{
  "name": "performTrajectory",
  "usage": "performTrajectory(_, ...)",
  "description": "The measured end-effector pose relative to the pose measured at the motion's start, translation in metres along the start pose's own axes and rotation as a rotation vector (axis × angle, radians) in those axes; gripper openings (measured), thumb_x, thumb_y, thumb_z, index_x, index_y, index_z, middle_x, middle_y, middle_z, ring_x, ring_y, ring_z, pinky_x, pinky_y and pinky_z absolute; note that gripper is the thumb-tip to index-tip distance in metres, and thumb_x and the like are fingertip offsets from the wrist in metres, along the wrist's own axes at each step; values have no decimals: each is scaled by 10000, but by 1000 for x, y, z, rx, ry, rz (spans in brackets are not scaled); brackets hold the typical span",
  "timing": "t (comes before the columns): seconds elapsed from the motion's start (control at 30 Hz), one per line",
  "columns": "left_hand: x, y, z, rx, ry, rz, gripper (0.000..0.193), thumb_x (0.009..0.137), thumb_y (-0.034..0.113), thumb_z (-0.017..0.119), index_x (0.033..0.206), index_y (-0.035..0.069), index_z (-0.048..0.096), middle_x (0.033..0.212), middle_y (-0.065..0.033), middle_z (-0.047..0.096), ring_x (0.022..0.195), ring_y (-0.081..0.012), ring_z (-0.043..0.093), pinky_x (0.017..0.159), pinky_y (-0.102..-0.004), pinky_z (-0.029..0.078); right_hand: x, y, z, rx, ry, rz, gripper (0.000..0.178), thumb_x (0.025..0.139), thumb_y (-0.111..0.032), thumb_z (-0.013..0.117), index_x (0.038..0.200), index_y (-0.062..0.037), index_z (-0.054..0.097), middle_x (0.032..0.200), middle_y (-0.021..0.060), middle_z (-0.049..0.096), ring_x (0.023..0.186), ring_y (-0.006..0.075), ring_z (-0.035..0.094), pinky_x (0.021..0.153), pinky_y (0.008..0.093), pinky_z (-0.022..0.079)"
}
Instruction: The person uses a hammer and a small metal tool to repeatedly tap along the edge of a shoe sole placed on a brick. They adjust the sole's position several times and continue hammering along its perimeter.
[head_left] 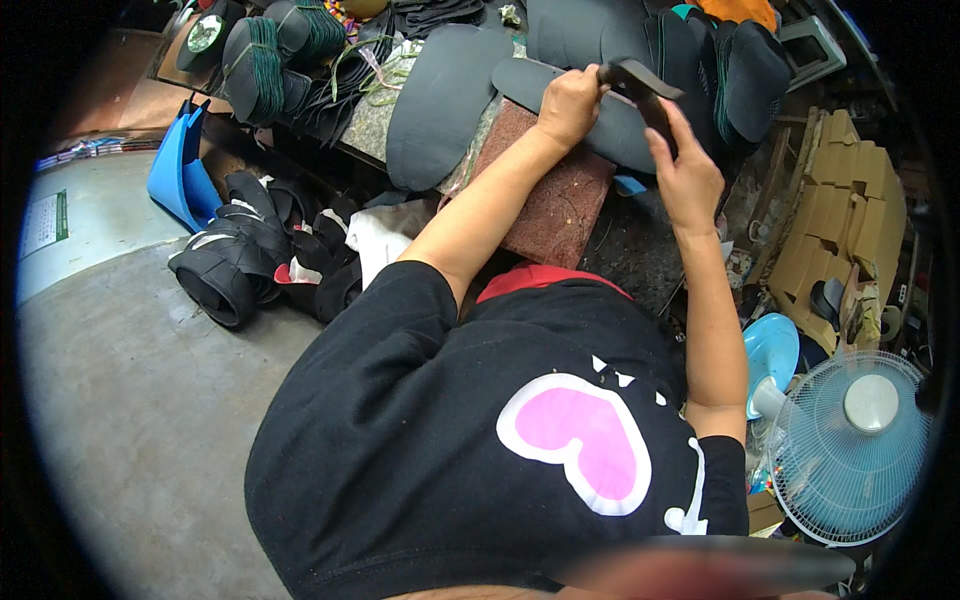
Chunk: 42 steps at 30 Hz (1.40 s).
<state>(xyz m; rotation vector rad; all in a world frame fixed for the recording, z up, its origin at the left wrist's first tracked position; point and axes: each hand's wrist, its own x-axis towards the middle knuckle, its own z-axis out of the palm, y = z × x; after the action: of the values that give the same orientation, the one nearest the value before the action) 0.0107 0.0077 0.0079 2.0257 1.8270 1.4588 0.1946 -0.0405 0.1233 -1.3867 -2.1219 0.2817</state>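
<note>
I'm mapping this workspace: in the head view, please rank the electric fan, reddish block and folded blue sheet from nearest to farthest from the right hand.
1. Reddish block: just left of the right hand.
2. Electric fan: lower right.
3. Folded blue sheet: far left.

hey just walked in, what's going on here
A person's right hand grips the handle of a dark hammer-like tool, its head raised. The left hand is closed right by that head; whether it holds anything is hidden. Near the hands, a narrow dark sole-shaped piece lies partly across a reddish block, with a larger sole-shaped piece to its left.
</note>
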Motion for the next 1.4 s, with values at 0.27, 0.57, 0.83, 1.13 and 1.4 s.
performTrajectory(0.27, 7, -10, -2, -1000, 320, -659, 75, 971, 55, 568, 988, -11, 538, 901, -136, 682, 783, -187, 687, 697, -293, 613, -6, 30, 29, -184, -227, 237, 411, 947, -436, 562, 1329, -287, 558, 981, 134, 724, 890, 361, 698, 751, 466, 541)
performTrajectory(0.57, 12, -36, -43, -1115, -190, -769, 88, 967, 112, 600, 1009, 39, 575, 966, -134, 709, 854, -183, 691, 713, -268, 587, -10, 36, 37, -187, -285, 285, 451, 966, -482, 517, 1384, -315, 492, 923, 186, 714, 913, 401, 684, 773, 496, 520)
performTrajectory(0.83, 21, -43, -33, -753, 435, -604, 46, 889, 51, 665, 900, 38, 622, 819, -58, 705, 704, -120, 658, 625, -273, 539, -11, 34, 36, -218, -279, 248, 428, 964, -436, 533, 1367, -294, 502, 949, 158, 725, 878, 376, 698, 763, 476, 540)
performTrajectory(1.13, 5, -37, -40, -451, 130, -568, 115, 899, 52, 680, 956, -22, 614, 836, -86, 704, 718, -114, 686, 635, -244, 573, -3, 36, 33, -208, -308, 262, 420, 956, -441, 543, 1350, -298, 519, 945, 165, 722, 903, 381, 691, 785, 474, 531)
performTrajectory(1.4, 8, -38, -43, -87, 61, -242, 150, 877, 109, 693, 942, 3, 609, 815, -158, 702, 709, -251, 708, 651, -333, 558, 20, -9, -15, 101, -36, 12, 408, 925, -394, 640, 1315, -278, 601, 910, 121, 729, 783, 282, 719, 681, 379, 546)
